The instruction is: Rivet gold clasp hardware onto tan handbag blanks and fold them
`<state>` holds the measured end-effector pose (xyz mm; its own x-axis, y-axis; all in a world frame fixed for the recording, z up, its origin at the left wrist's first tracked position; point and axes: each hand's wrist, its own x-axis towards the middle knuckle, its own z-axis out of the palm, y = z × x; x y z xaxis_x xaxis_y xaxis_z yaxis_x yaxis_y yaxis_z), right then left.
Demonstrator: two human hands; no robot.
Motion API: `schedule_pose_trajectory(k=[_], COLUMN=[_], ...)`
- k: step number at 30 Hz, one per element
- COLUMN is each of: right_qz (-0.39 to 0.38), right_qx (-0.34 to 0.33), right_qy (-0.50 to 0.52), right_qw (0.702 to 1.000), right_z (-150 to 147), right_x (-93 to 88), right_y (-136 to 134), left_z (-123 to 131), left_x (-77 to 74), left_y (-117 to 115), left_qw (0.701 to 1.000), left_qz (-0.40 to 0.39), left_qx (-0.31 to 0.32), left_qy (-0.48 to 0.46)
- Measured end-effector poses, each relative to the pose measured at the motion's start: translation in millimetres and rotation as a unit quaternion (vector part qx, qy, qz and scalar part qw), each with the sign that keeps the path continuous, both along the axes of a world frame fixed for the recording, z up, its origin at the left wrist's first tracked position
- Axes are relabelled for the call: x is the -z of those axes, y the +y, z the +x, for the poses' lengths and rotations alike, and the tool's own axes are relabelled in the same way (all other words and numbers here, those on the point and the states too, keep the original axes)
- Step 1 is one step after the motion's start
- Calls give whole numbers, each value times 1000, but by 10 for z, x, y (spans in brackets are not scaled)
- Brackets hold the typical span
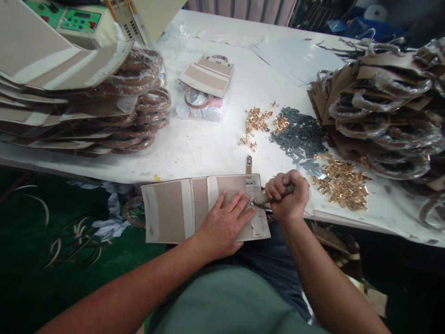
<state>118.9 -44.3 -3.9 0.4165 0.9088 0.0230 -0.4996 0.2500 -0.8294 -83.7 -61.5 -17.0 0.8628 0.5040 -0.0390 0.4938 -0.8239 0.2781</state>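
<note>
A flat beige handbag panel (pixel 200 195) with pale strips lies across my lap, its far edge against the table. My left hand (pixel 225 222) rests on it, fingers spread and flat, holding nothing. My right hand (pixel 290 195) is closed round a hand tool (pixel 263 198) with a pale, wrapped-looking handle. Its working end meets a small metal fitting (pixel 252 203) near the panel's right end, beside my left fingertips; the exact kind of tool is unclear. A metal plate (pixel 250 183) sits farther up that end, and a short strap with a metal piece (pixel 249 163) sticks out beyond the far edge.
Stacked bag panels with wrapped handles (pixel 104 111) stand left; more wrapped handles (pixel 392 106) are piled right. Gold fittings (pixel 342 183), grey metal plates (pixel 299 132) and gold clasps (pixel 256 119) lie in heaps. A small bag piece (pixel 208 76) sits on a plastic-wrapped bundle.
</note>
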Motion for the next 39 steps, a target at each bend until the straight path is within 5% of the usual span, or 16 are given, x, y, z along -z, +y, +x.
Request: schedule_pose_trajectory(k=[4,9,14,17,23,28,33,36,39], right_qz=[17,42,-8,11,28,63,40,45,96], right_qx=[-33,-78,-90,-97,-146,-181,-159,-132,-84], right_qy=[-195,-443,-270,-237,-447,-516,-413,-284,-215], right_qw=[980,892,959,967,882,835,896,949,968], right_z=[-158,-284,-268,-294,-471,-440,-257,-212,-234], right_x=[-61,-171,-208,-230,-317,-289,-161,-214,-307], right_y=[-105,-112,5,10,20,41,-58,-89,-109], left_z=[2,-3,-34,-41,-25,-29,-58,-80,-89], left_x=[-9,-24,-30,-12,45,63,25,41,87], left_y=[-20,-71,-111,-119,-97,-78,-83,-89,-94], left_qw=[1000,999,999,998,997,997,997,998,998], left_qz=[2,6,10,12,2,-12,-7,1,11], left_qx=[-7,-28,-29,-35,-42,-40,-40,-29,-20], left_qy=[-11,-31,-37,-41,-60,-69,-60,-54,-57])
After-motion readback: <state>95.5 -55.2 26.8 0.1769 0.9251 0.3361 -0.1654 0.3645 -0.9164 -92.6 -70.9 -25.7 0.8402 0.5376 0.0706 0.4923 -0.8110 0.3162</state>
